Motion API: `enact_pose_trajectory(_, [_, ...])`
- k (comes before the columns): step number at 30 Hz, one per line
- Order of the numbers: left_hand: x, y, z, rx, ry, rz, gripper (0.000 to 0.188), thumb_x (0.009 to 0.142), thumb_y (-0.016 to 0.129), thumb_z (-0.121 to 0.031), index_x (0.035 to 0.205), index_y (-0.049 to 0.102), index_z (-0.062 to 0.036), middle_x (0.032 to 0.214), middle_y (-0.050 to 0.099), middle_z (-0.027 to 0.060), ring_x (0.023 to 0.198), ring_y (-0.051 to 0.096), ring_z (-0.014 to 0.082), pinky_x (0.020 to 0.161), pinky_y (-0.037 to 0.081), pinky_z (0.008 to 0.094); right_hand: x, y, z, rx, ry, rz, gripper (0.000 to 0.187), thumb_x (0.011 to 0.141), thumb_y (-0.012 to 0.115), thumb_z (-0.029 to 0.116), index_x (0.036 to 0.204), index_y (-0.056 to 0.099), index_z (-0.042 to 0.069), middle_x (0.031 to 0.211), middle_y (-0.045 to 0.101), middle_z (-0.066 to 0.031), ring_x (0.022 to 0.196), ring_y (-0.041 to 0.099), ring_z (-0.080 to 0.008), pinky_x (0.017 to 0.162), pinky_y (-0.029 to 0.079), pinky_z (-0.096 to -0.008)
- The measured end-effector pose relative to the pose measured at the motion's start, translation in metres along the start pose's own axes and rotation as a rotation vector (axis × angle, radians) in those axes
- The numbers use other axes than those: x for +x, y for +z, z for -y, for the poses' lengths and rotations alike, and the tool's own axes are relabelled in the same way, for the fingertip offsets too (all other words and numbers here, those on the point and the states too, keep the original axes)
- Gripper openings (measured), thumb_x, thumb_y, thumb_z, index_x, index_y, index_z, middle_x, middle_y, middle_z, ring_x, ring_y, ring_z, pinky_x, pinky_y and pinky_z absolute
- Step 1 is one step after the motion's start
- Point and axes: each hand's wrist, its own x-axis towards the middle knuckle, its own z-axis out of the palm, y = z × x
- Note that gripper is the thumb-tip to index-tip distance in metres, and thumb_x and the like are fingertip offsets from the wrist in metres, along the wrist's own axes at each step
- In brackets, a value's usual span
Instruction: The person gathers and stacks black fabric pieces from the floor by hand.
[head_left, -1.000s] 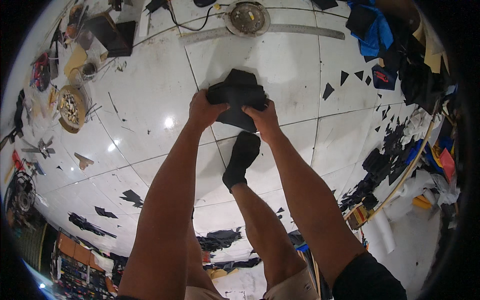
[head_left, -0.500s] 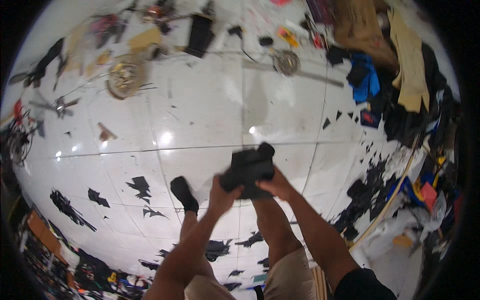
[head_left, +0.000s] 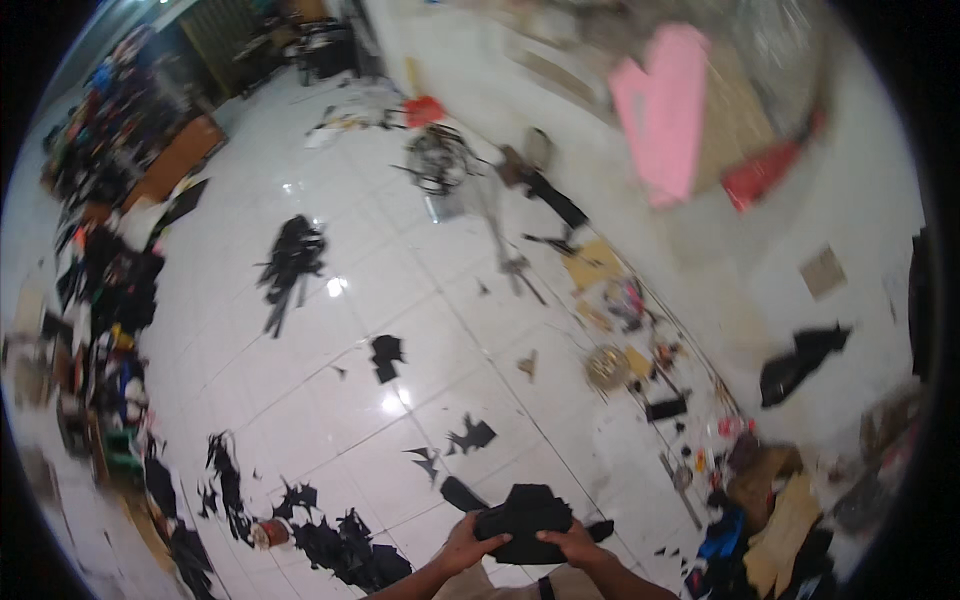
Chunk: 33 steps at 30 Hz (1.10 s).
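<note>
A thick wad of black fabric (head_left: 525, 512), apparently several layers, is held low in front of my body. My left hand (head_left: 466, 546) grips its left edge with the thumb lying on top. At the right edge, my right hand (head_left: 574, 544) pinches it in the same manner. The fingers beneath the fabric are hidden. Just beyond it to the left shows a black-covered foot (head_left: 460, 493), and the other foot (head_left: 601, 530) pokes out on the right.
Black scraps (head_left: 345, 550) lie on the white tiled floor. A heap of mixed materials (head_left: 115, 120) lines the left side. A standing fan (head_left: 437, 160) is near the wall, where a pink sheet (head_left: 665, 115) hangs. Tan cloth (head_left: 785, 530) lies piled at the lower right.
The view has swung left and up, now showing the wall and the far floor. Both hands still hold the black fabric, now at the lower edge of the view.
</note>
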Motion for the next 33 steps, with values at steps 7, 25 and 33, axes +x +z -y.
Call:
enact_pose_trajectory(7, [-0.103, -0.212, -0.021, -0.212, 0.185, -0.471, 0.073, 0.082, 0.074, -0.024, 0.137, 0.032, -0.0012, 0.125, 0.051, 0.0221, 0.11, 0.056, 0.0294, 0.092, 0.047, 0.0383, 0.069, 0.123, 0.108, 0.002, -0.119, -0.077, 0.048, 0.073, 0.072, 0.003, 0.118, 0.055, 0.004, 0.106, 0.063, -0.01, 0.097, 0.062, -0.0241, 0.086, 0.052, -0.0395])
enact_pose_trajectory(25, [-0.253, -0.427, 0.292, 0.322, -0.122, -1.298, 0.024, 0.084, 0.061, -0.027, 0.086, 0.068, -0.0037, 0.06, 0.056, 0.0105, 0.054, 0.054, 0.0271, 0.051, 0.044, 0.0412, 0.422, 0.294, 0.214, -0.433, -0.258, -0.395, 0.05, 0.078, 0.071, 0.009, 0.123, 0.054, -0.002, 0.115, 0.06, -0.0128, 0.098, 0.061, -0.0252, 0.085, 0.053, -0.0351])
enact_pose_trajectory(33, [-0.193, -0.534, 0.228, -0.425, -0.505, -1.199, 0.028, 0.083, 0.064, -0.027, 0.097, 0.065, -0.0032, 0.067, 0.058, 0.0124, 0.061, 0.057, 0.0254, 0.056, 0.046, 0.038, 0.595, 0.674, 0.239, -0.488, -0.21, -0.016, 0.046, 0.079, 0.069, 0.008, 0.121, 0.054, -0.002, 0.113, 0.061, -0.0115, 0.1, 0.06, -0.0265, 0.087, 0.052, -0.0362])
